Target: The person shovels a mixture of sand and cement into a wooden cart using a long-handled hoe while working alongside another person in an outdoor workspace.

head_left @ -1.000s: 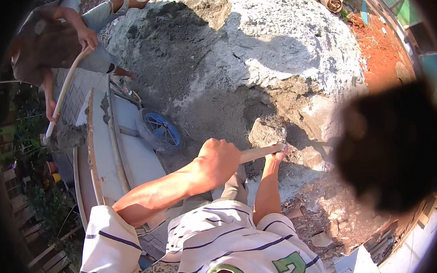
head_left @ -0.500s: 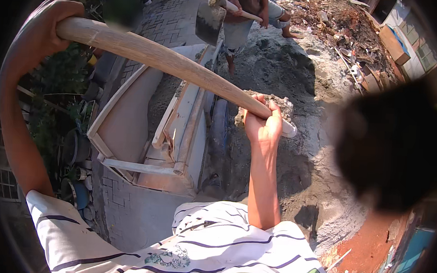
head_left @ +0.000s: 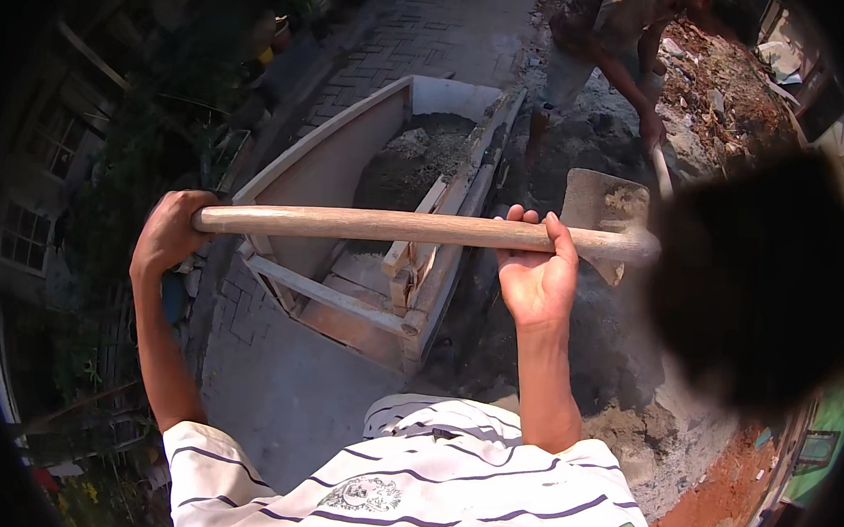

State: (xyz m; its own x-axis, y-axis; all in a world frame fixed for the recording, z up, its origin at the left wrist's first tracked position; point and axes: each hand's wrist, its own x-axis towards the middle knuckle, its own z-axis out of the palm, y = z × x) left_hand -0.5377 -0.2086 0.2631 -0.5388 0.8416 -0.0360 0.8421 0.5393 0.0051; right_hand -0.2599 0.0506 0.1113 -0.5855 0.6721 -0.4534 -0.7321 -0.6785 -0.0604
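Note:
A hoe [head_left: 367, 224] with a long wooden handle lies nearly level across my view, its flat metal blade [head_left: 605, 199] at the right end. My left hand [head_left: 170, 229] is closed round the butt of the handle. Palm up, my right hand [head_left: 538, 274] grips the handle close to the blade. Below the handle stands a wooden trough [head_left: 313, 162], open on top, with a heap of grey sand-like material [head_left: 418, 163] inside. A broken wooden piece [head_left: 413, 253] sits along its right side.
A co-worker [head_left: 633, 65] bends over at the far right, one hand on a pale shaft. Grey sand [head_left: 572, 319] covers the ground right of the trough. Rubble [head_left: 717, 88] and paving [head_left: 395, 57] lie beyond. A dark blur hides the right side.
The hoe has swung from a slant to nearly level; my left hand came down and right, my right hand slightly right and down. The co-worker's raised blade has left its former place.

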